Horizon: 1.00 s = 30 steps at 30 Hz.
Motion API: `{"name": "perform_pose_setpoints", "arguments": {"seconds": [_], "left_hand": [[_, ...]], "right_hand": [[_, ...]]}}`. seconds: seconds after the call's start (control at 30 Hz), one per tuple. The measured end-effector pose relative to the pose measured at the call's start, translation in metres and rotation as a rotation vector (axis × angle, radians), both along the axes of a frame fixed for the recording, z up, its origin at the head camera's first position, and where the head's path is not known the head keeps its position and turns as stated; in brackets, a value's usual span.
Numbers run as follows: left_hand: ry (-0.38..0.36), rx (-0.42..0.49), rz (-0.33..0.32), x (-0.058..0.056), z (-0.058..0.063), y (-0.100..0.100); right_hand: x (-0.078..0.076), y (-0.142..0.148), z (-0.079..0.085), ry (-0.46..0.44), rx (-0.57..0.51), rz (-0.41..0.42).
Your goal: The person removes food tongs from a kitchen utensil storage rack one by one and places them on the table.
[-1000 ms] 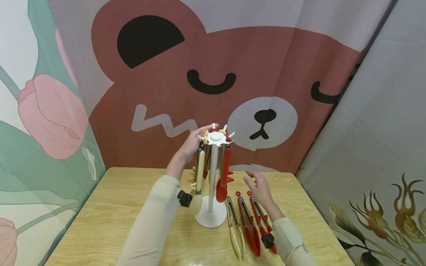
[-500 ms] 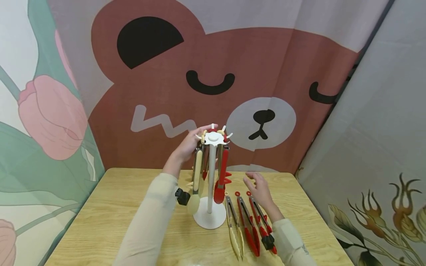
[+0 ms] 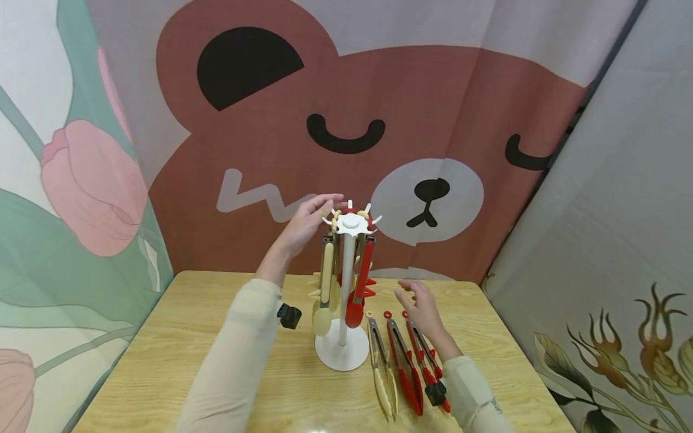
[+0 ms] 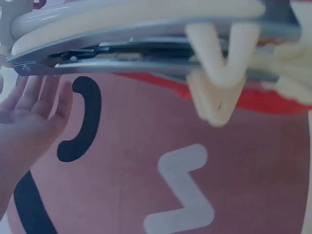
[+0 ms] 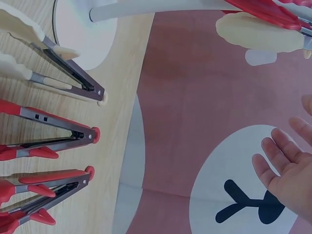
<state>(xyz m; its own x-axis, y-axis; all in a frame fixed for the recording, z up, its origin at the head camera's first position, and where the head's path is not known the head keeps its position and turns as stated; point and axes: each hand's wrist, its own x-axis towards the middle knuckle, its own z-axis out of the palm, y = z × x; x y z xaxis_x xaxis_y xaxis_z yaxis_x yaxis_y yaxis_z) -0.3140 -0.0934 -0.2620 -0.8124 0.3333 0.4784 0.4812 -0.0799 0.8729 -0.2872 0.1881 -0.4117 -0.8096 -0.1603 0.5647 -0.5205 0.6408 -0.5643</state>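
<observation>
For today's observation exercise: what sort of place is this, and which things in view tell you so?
Probably a staged recording booth, not a real kitchen: printed bear curtains close in a small wooden table holding only a white utensil rack and three tongs.

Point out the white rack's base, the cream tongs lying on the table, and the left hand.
white rack (image 3: 342, 359), head view: on the bare round base.
cream tongs (image 3: 383, 376), head view: on the arms, mid-length.
left hand (image 3: 304, 224), head view: on the middle of the hand beside the rack's top.

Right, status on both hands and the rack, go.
Left hand open, beside top of rack. Right hand open, over three tongs on table. Tongs hanging on rack. Nothing blocking.
</observation>
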Motion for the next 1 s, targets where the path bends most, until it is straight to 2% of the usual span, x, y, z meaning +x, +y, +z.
{"name": "perform_pose_setpoints", "arguments": {"seconds": [0.17, 0.23, 0.37, 0.5, 0.63, 0.87, 1.0], "left_hand": [[0.124, -0.084, 0.113, 0.009, 0.01, 0.002], [0.18, -0.169, 0.153, 0.014, 0.015, 0.006], [0.283, -0.404, 0.273, 0.026, 0.024, 0.016], [0.338, -0.53, 0.35, 0.03, 0.028, 0.022], [0.345, -0.552, 0.339, 0.028, 0.027, 0.023], [0.323, -0.504, 0.221, 0.025, 0.023, 0.018], [0.344, -0.511, 0.21, 0.024, 0.021, 0.017]], "right_hand": [[0.001, -0.002, 0.004, 0.005, -0.005, 0.015], [0.002, -0.004, 0.006, 0.006, -0.008, 0.021], [0.003, -0.006, 0.008, 0.013, -0.01, 0.028], [0.003, -0.007, 0.01, 0.028, -0.01, 0.037], [0.003, -0.007, 0.01, 0.034, -0.019, 0.043], [0.002, -0.009, 0.011, 0.038, -0.033, 0.064], [0.002, -0.011, 0.013, 0.048, -0.052, 0.071]]}}
